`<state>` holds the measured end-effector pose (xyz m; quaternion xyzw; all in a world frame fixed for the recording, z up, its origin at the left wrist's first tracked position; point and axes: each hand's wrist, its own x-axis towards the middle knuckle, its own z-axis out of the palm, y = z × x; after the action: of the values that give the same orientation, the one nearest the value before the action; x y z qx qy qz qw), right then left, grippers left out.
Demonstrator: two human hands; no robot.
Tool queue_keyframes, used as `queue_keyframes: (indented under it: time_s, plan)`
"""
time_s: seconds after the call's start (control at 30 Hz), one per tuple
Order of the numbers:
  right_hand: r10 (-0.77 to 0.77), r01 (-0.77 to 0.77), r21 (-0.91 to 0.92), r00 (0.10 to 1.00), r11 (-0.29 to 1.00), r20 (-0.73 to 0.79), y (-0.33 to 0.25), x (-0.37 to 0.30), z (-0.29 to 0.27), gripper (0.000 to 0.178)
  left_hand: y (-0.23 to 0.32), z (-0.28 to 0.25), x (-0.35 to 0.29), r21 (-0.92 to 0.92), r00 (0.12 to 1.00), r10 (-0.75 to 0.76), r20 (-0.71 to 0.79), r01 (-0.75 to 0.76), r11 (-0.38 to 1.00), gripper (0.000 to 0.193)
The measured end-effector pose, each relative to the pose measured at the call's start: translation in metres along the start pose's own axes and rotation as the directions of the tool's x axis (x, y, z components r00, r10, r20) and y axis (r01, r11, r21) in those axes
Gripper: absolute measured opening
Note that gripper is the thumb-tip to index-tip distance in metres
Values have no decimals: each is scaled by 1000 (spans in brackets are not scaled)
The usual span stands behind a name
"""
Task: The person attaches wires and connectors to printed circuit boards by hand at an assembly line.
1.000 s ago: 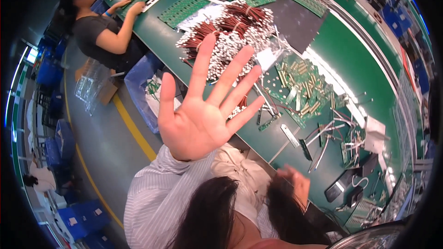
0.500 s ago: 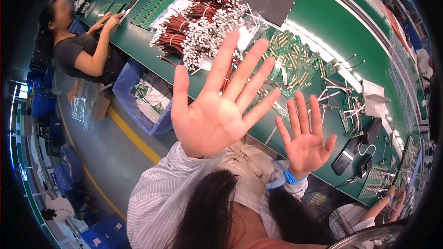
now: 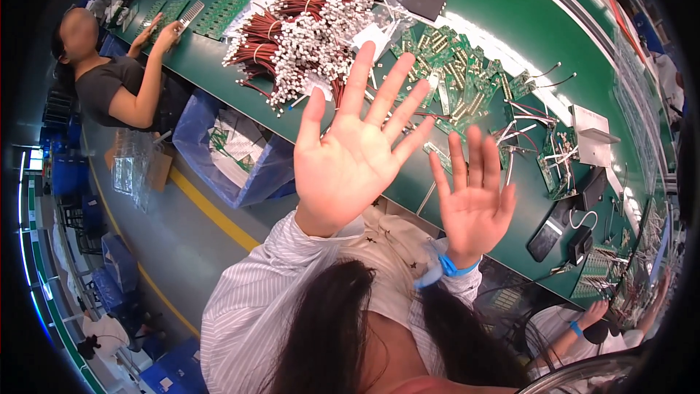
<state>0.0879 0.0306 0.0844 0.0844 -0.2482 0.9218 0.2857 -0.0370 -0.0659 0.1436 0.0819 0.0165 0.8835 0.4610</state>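
My left hand (image 3: 354, 155) is raised above the bench's near edge, palm up, fingers spread and nothing in it. Lower and to its right, my right hand (image 3: 474, 208) also shows a bare palm with fingers apart; a blue band (image 3: 458, 268) circles that wrist. Past my left fingertips lie bundles of red-and-black wires (image 3: 306, 7) with white connector ends. A heap of small green circuit boards (image 3: 459, 76) lies beyond the hands, partly covered by the fingers. Right of it, boards with white and dark wires (image 3: 558, 153) lie near a light metal bracket (image 3: 592, 135).
A blue lined bin (image 3: 219, 179) with boards and papers stands left below the green bench (image 3: 510, 11). A phone (image 3: 545, 239) and a black plug-like box (image 3: 580, 244) lie at right. One co-worker (image 3: 117, 80) handles a strip at far left; another's arm (image 3: 572, 332) shows lower right.
My left hand has shifted slightly right and down in view, and my right hand's fingers have drawn a little closer together. The view has shifted slightly. The far-left co-worker's head has turned.
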Motion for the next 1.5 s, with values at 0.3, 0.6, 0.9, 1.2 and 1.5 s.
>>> queue_keyframes:
  time_s: [0.3, 0.6, 0.9, 1.2, 1.5]
  plan:
    - [340, 479, -852, 854, -214, 394, 21, -9, 23, 56, -7, -18, 8, 105, 997, -34, -74, 42, 994, 57]
    - [106, 90, -895, 983, 436, 150, -1, 4, 18, 71, -9, -18, 7, 14, 989, -77, -129, 79, 997, 54]
    - [187, -168, 358, 982, 918, -18, -3, 4, 19, 76, -13, -23, 2, 617, 998, -24, -55, 53, 785, 45]
    - [124, -112, 427, 992, 897, 0, -4, -3, 6, 63, -13, -30, 1, 268, 991, -122, -61, 134, 954, 37]
    - [83, -22, 277, 974, 961, -212, -8, -4, -9, 44, -14, -42, 1, 680, 996, -12, -86, 67, 730, 25]
